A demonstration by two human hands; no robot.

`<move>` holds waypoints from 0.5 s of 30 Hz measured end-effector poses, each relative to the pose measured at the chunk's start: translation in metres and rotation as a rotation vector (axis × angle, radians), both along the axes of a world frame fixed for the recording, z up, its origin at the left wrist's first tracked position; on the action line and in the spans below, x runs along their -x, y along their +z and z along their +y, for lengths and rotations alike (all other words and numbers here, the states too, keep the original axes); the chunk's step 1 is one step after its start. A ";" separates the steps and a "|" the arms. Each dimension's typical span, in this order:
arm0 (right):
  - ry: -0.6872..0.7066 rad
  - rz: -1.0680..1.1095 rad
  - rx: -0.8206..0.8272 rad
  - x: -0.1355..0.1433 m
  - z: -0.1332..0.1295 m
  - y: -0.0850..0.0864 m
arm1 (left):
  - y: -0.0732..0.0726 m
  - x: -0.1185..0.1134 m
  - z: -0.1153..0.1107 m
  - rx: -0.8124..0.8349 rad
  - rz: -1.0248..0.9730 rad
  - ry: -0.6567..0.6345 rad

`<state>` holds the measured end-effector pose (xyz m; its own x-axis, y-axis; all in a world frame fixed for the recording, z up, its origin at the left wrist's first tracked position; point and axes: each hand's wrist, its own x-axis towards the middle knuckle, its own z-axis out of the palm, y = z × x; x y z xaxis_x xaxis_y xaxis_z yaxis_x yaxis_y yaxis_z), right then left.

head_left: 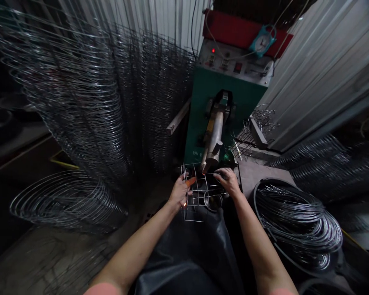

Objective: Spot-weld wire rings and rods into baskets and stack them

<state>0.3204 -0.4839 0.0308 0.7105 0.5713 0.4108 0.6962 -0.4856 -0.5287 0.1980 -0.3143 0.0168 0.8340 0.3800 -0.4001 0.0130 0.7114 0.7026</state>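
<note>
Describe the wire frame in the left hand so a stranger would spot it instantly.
Start at the green machine and follow its metal arm down to the tip. By that tip, the left hand grips the wire frame. Unlike the tall wire stacks at the picture's left, it's one small open grid.

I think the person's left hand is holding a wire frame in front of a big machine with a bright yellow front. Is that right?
Not quite: the machine has a green front, not a yellow one, as the head view shows. The left hand is indeed holding a wire frame in front of it.
</note>
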 end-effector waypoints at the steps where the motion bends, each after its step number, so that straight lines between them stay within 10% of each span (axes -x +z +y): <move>1: 0.008 -0.031 -0.001 0.003 -0.005 -0.001 | -0.001 0.000 0.000 -0.005 -0.008 0.000; 7: 0.021 -0.056 0.039 0.010 -0.031 -0.010 | -0.006 0.000 0.002 -0.018 -0.073 0.009; 15: 0.009 -0.068 -0.020 0.007 0.000 -0.004 | -0.002 -0.003 0.004 -0.012 -0.074 0.087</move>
